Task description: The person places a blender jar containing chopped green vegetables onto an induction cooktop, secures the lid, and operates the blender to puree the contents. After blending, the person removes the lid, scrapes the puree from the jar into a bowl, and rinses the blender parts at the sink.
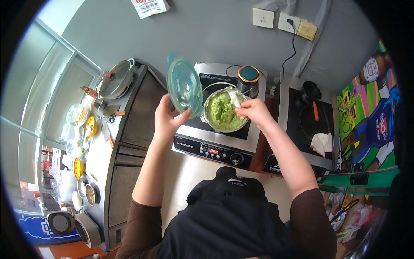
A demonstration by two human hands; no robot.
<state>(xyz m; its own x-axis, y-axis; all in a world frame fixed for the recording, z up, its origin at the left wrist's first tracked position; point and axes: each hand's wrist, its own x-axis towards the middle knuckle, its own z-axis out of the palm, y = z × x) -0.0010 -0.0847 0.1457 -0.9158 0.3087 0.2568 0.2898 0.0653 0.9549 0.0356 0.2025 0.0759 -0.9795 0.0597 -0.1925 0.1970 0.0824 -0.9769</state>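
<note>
My left hand [167,117] grips the rim of a translucent teal bowl [184,84], tipped on its side with green smears inside. Between the fingers of my right hand [254,112] is a white utensil [234,97], perhaps a spatula; its far end is over the pot's back right. Lumpy green mash [221,113] fills much of the white pot [203,118], which stands on an induction cooker [194,133]. Just behind the pot rises a dark jar [248,79] with a green, copper-rimmed lid.
On the right, a second cooktop [292,123] carries a small black pan [311,91] and a white cloth [322,143]. The left counter holds a lidded pot [117,79], a knife [107,134] on a white cutting board [98,155], and yellow bowls [79,168]. A cord [293,48] hangs from the wall socket.
</note>
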